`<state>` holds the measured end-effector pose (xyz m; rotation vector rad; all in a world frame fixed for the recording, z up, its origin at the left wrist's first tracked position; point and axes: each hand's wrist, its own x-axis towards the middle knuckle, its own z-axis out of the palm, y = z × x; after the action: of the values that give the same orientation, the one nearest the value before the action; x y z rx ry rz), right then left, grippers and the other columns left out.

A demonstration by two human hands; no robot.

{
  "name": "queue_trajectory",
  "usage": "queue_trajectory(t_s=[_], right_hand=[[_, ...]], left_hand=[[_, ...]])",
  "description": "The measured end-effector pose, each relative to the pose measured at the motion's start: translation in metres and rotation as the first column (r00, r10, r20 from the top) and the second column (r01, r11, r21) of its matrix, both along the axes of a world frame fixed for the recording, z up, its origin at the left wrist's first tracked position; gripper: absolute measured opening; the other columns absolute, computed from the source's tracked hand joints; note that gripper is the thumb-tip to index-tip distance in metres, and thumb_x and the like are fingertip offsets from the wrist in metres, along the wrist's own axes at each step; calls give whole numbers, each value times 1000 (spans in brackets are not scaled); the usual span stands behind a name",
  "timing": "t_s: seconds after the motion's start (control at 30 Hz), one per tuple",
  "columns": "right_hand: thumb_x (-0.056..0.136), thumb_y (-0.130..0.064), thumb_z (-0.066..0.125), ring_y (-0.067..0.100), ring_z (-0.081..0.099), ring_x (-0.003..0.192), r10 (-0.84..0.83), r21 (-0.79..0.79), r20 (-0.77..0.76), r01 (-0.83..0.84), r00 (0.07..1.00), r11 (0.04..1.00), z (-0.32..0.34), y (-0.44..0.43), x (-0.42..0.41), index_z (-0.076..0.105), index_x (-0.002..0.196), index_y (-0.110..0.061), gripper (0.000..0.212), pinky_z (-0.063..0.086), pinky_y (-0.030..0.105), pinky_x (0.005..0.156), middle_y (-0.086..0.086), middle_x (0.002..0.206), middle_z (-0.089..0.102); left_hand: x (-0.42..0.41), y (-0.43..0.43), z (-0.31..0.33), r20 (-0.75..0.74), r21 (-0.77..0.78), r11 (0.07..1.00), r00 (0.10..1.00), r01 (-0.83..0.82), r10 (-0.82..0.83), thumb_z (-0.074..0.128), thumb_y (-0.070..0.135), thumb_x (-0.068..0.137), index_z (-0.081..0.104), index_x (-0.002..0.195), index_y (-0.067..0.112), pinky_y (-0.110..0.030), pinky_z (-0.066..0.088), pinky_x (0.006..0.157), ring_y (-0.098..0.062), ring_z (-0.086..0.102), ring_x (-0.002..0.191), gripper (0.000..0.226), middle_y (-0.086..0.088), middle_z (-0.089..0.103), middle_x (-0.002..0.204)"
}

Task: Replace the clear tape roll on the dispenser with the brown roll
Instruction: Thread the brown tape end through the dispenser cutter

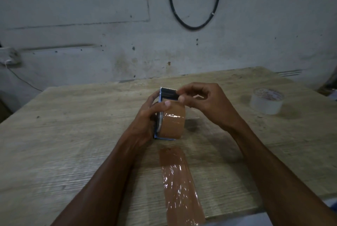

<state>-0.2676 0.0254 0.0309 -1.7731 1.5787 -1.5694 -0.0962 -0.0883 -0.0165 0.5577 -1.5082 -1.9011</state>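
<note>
Your left hand grips the dispenser with the brown roll already sitting on it, above the middle of the bench. Your right hand pinches at the toothed blade end. The roll is probably light and stiff, but its loose end is thin and sticky, so take it by the edges, away from the teeth. The clear roll lies well apart on the right.
</note>
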Motion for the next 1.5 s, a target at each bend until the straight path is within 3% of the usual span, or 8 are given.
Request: queue_trajectory(t_s=[0.23,0.57,0.77,0.9,1.1,1.23,1.33,1.5], right_hand=[[79,-19,80,18,73,83,-21,-41,-18,20,1000,999,-1,-2,-2,80,90,-10,15,59,48,77,4,88,78],[84,-15,76,8,70,72,-173,-193,-300,118,938,974,-2,-2,3,79,90,-14,6,58,28,68,-3,82,76],[84,-17,77,11,71,72,-210,-170,-205,177,956,969,-2,-3,5,79,88,-13,7,59,38,69,-3,80,76],[85,-20,74,12,68,71,-254,-182,-178,221,951,958,-4,-7,10,78,88,-18,5,57,35,67,-5,78,74],[86,-18,73,12,65,67,-354,-261,-131,312,926,913,-8,-13,20,76,84,-13,6,55,29,63,-2,75,72],[86,-14,72,2,58,62,-400,-315,-144,341,905,886,-8,-15,25,74,81,-11,6,46,13,60,-4,74,69],[87,-14,72,-5,55,65,-416,-343,-215,330,884,879,-8,-16,25,72,83,-11,5,43,6,63,-7,76,66],[87,-16,70,5,60,67,-385,-338,-223,299,896,892,-7,-16,29,72,83,-11,7,48,12,64,-5,78,69]], left_hand=[[0,2,3,18,-2,1000,1000,0,0,95,50,43,44,148,24,-52,54,84,-47,60,119,119,-26,54,139],[-1,6,5,44,-26,999,999,-21,22,94,57,41,43,149,22,-49,55,82,-46,61,118,125,-25,55,139],[-3,10,9,34,-48,999,999,-2,4,94,55,41,45,148,19,-45,56,80,-41,65,112,124,-25,59,136],[-3,12,12,39,-64,998,999,5,-2,94,58,37,43,148,17,-36,58,72,-29,66,102,128,-22,57,132],[-5,17,12,4,54,999,1000,-7,7,98,51,24,34,152,25,-43,59,71,-31,69,98,146,-25,54,138],[-6,23,16,-53,68,997,998,20,-16,92,24,39,30,152,31,-55,59,85,-35,65,106,128,-23,52,138],[-8,27,17,-71,65,998,997,1,4,90,26,42,32,151,29,-58,55,93,-37,63,113,123,-19,53,138],[-8,25,15,-56,111,993,998,-33,39,85,31,52,44,146,25,-46,61,74,-29,72,100,103,-17,62,135]])
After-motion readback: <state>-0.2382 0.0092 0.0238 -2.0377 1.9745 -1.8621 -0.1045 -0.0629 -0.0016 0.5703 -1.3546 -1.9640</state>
